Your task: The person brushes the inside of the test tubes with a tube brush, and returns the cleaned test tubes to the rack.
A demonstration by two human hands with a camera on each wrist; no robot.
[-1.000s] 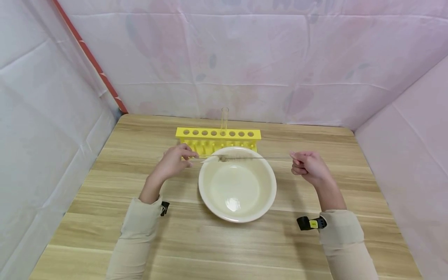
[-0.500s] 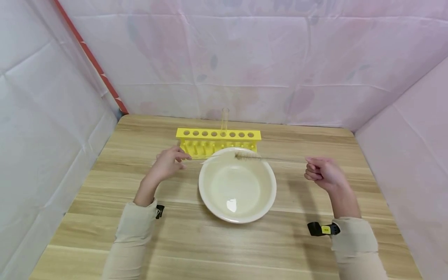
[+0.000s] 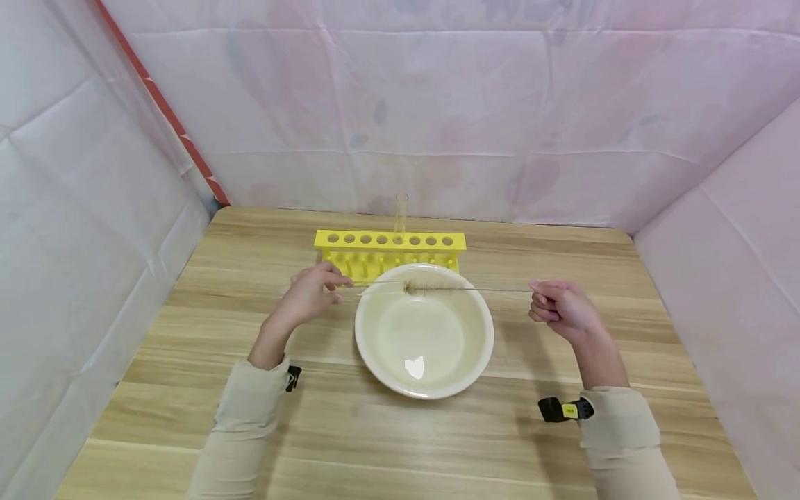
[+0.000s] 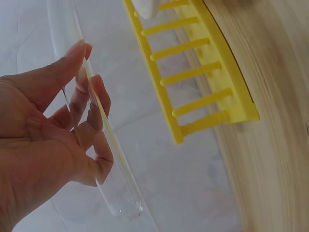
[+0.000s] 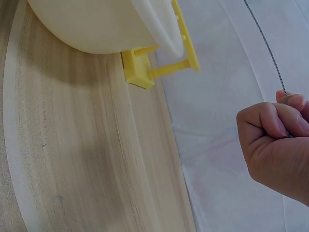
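My left hand [image 3: 310,295] holds a clear glass test tube [image 4: 119,181] between thumb and fingers, sideways over the left rim of a cream bowl [image 3: 425,389]. The tube's rounded end shows in the left wrist view, while its mouth end points right toward the bowl. With curled fingers my right hand [image 3: 562,305] grips the twisted wire handle [image 5: 264,41] of a test tube brush [image 3: 434,287]. The brush lies level above the bowl's far part, its pale bristles pointing left, their tip right at the tube's mouth.
Behind the bowl stands a yellow test tube rack [image 3: 321,237], partly hidden by it. One clear test tube [image 3: 401,212] is upright in the rack. White patterned sheets [image 3: 437,90] wall the wooden table [image 3: 375,451] at the back and sides.
The brush was pulled rightward by my right hand, then moved partway back left. My left hand shifted a little left and returned right with the tube.
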